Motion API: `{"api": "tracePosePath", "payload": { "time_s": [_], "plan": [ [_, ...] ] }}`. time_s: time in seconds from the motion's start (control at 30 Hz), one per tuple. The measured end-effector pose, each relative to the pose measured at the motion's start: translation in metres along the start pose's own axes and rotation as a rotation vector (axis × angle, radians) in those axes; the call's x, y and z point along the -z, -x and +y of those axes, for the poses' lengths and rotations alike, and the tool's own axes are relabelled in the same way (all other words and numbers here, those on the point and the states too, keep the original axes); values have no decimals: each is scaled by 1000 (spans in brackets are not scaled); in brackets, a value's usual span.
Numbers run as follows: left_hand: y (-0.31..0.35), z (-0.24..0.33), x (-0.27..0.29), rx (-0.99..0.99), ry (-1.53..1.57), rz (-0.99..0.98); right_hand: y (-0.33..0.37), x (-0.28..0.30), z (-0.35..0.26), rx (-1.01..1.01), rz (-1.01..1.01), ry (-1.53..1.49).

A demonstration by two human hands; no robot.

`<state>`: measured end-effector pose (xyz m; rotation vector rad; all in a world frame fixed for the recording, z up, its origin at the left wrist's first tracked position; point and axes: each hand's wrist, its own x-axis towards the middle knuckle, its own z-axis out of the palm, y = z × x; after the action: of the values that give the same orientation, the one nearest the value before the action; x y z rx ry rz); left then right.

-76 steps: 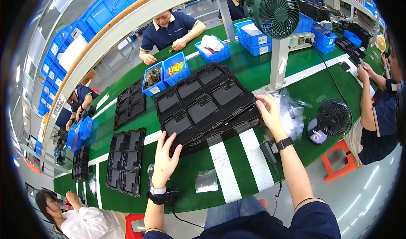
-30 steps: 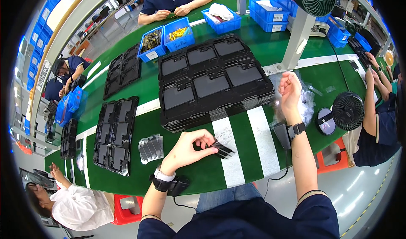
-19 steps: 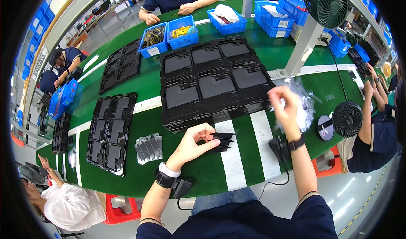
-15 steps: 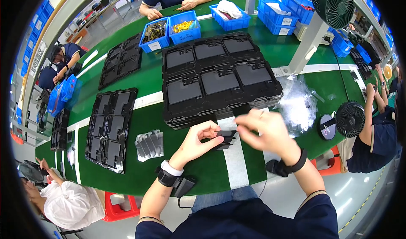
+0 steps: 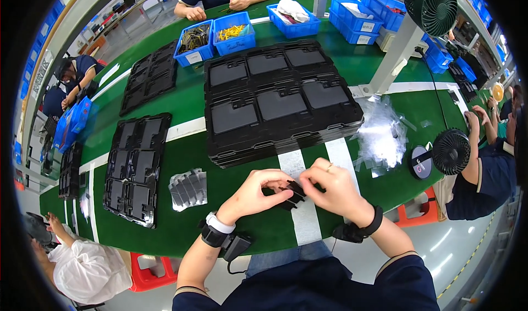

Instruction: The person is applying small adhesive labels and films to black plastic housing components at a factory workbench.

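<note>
My left hand (image 5: pixel 257 194) is closed on a few small, thin black flat pieces (image 5: pixel 293 201), fanned out between thumb and fingers above the table. My right hand (image 5: pixel 332 192) meets it from the right, thumb and fingertips pinched on the upper edge of one of these pieces. What the pieces are exactly is too small to tell. Beyond both hands lies a stack of black moulded trays (image 5: pixel 258 156), its top one holding dark rectangular panels in two rows. On the left rests a sheet of grey, translucent strips (image 5: pixel 188 190).
Loose clear film pieces (image 5: pixel 381 137) are heaped right of the stack, near a small black fan (image 5: pixel 451 152). Another black tray (image 5: pixel 132 170) lies at left. Blue bins (image 5: pixel 234 45) stand behind the stack, and a metal post (image 5: pixel 393 58) rises at right. Co-workers sit around the table.
My right hand, blurred and apart from the left before, has come in to the black pieces and now pinches at them. The pieces in my left hand have tilted. The whole view has shifted slightly.
</note>
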<state>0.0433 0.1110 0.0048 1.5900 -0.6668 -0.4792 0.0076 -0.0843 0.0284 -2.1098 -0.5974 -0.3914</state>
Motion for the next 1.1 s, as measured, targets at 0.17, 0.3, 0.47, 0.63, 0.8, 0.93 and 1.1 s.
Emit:
{"api": "tracePosePath", "payload": {
  "time_s": [0.17,0.3,0.47,0.63,0.8,0.93,1.1],
  "plan": [
    [7,5,15,210,-161,-82,-8,68,32,-210,276,250],
    [1,21,12,147,-422,17,13,115,80,-448,46,788],
    [4,13,11,35,-522,182,-22,115,71,-247,135,598],
    [6,10,14,47,-607,124,-73,90,73,2,60,626],
    [4,8,11,-25,-599,75,-80,68,104,-161,-13,815],
    [4,7,8,-65,-590,14,-84,64,108,-105,48,709],
    [3,3,1,-135,-555,-4,-86,71,80,168,139,581]
  ]
}}
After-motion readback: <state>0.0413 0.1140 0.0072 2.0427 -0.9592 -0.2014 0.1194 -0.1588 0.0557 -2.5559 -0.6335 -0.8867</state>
